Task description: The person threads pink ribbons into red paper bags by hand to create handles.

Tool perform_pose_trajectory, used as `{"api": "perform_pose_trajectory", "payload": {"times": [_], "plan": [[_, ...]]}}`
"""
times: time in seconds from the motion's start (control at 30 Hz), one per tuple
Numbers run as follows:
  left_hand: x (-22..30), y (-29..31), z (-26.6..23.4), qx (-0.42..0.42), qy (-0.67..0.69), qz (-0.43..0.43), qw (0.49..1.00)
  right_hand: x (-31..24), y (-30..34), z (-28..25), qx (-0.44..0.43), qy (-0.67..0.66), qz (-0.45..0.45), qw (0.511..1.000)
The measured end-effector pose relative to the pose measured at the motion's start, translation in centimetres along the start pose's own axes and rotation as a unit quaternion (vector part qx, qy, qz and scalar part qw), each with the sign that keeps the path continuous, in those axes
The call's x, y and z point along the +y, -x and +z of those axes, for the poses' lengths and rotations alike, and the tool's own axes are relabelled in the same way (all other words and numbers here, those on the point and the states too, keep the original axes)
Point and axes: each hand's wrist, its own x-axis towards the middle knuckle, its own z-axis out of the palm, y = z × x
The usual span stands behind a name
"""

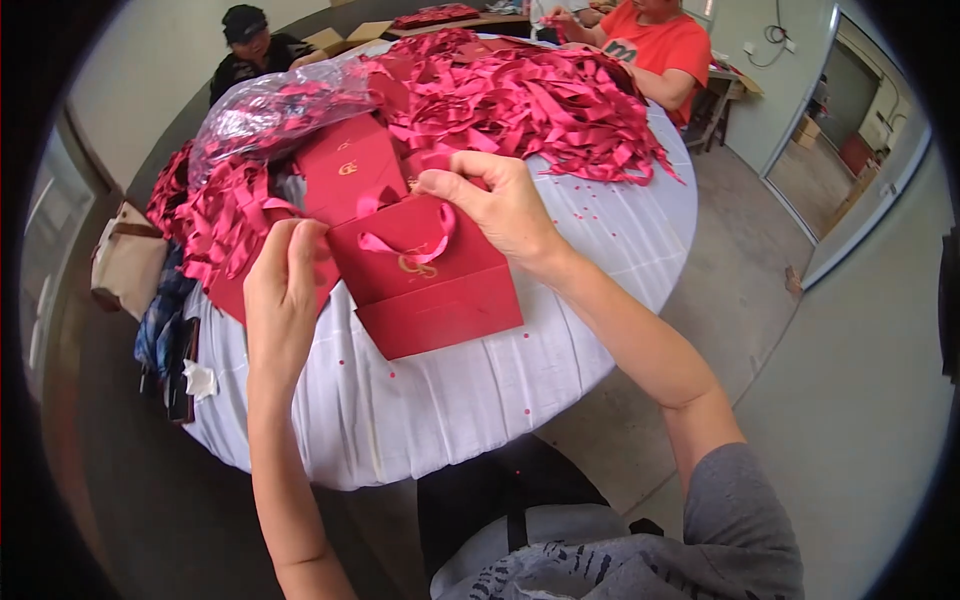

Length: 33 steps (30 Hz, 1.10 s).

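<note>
A red paper gift bag (440,300) with a gold emblem lies tilted on the white-covered table in front of me, its base toward me. A pink ribbon handle (408,247) loops across its front. My left hand (283,285) is closed in a pinch at the bag's upper left corner, the fingertips partly hidden. At the upper right corner my right hand (500,205) pinches with thumb and forefinger. Directly beyond lies another red bag (348,160), flat, with a similar gold emblem. More red card shows beneath and beside my left hand.
A large heap of ribboned red bags (530,100) covers the table's far side. A clear plastic sack (270,115) sits at the far left. Small red dots lie on the white tablecloth (450,400). Two people sit across the table. A beige bag (128,250) hangs beyond the left edge.
</note>
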Motion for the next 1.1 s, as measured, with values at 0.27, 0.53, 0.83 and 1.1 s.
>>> {"api": "perform_pose_trajectory", "payload": {"times": [0.27,0.53,0.83,1.1], "plan": [[0.9,-3.6,0.9,-0.146,-0.121,0.026,0.982,-0.1,0.7,0.1,0.006,0.036,-0.014,0.999],[1.0,-5.4,2.8,-0.154,-0.071,0.022,0.985,1.0,1.2,0.0,0.022,0.098,-0.053,0.994],[-3.4,-5.1,4.7,0.029,-0.053,-0.041,0.997,1.6,2.3,0.7,0.05,0.186,-0.066,0.979],[-6.3,-3.1,7.2,0.104,-0.066,-0.076,0.99,3.6,2.2,0.3,0.109,0.202,-0.027,0.973]]}}
